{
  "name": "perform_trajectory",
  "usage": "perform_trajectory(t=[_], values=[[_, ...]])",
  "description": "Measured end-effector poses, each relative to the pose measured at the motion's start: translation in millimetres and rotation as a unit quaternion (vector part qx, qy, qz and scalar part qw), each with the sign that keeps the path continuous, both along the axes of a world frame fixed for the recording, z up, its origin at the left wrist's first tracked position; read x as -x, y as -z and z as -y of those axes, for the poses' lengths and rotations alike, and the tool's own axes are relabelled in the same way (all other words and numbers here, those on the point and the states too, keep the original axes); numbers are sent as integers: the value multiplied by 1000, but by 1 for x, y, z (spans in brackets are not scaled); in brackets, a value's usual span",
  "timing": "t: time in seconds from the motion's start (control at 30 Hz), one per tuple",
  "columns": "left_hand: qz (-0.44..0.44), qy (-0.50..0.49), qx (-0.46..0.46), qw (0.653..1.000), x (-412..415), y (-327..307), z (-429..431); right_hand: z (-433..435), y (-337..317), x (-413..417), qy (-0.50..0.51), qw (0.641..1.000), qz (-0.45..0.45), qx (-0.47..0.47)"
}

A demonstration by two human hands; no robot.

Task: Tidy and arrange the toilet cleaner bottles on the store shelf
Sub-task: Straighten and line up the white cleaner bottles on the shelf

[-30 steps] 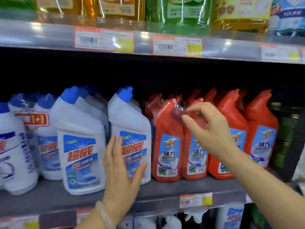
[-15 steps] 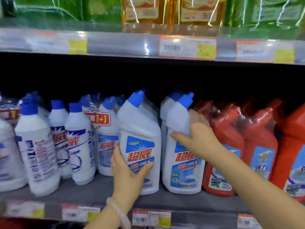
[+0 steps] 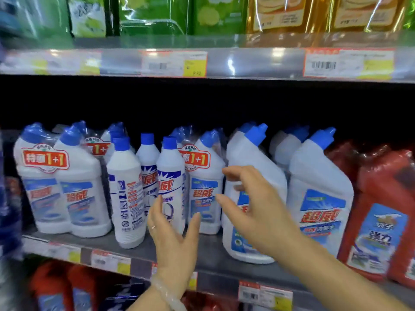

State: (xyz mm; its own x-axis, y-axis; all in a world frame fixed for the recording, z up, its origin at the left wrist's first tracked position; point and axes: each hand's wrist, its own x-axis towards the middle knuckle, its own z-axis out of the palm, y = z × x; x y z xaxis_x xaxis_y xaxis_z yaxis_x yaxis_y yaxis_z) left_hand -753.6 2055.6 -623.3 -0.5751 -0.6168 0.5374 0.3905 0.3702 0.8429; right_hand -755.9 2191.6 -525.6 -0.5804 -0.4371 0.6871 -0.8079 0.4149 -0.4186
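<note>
White toilet cleaner bottles with blue caps fill the middle shelf [image 3: 208, 254]. A straight bottle [image 3: 129, 191] stands turned, its back label facing me. Another straight bottle [image 3: 169, 176] is beside it, then a wrapped "1+1" twin pack [image 3: 205, 176]. A bent-neck bottle [image 3: 249, 162] stands behind my right hand, and a second bent-neck bottle [image 3: 318, 194] is further right. My left hand [image 3: 174, 241] is open, fingers straight, just in front of the straight bottle, holding nothing. My right hand [image 3: 253, 209] hovers with fingers loosely spread in front of the bent-neck bottle and the twin pack, gripping nothing.
Another "1+1" twin pack [image 3: 60, 182] stands at the far left. Red bottles [image 3: 381, 212] in shrink wrap crowd the right end. Price tags line the shelf edges [image 3: 173, 63]. Green and amber refill pouches [image 3: 213, 14] sit on the upper shelf; more red bottles [image 3: 56, 290] are below.
The view has swung left along the shelf. My right hand has let go of the bent-neck bottle's shoulder and moved left; my left hand has left the other bent-neck bottle and opened near the straight bottles.
</note>
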Motion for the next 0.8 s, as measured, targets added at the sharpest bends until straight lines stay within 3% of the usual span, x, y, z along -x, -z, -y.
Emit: perform_trajectory(t=[0.1,0.23,0.47,0.8], values=[[-11,-43,-21,999,-7,2,31,51,18,15,-35,986,163,-22],[0,-97,-14,995,-14,-2,67,92,40,41,-34,952,300,55],[105,-45,23,993,1,4,119,136,73,60,102,955,267,80],[54,-30,26,998,1,11,130,161,76,58,109,971,208,51]])
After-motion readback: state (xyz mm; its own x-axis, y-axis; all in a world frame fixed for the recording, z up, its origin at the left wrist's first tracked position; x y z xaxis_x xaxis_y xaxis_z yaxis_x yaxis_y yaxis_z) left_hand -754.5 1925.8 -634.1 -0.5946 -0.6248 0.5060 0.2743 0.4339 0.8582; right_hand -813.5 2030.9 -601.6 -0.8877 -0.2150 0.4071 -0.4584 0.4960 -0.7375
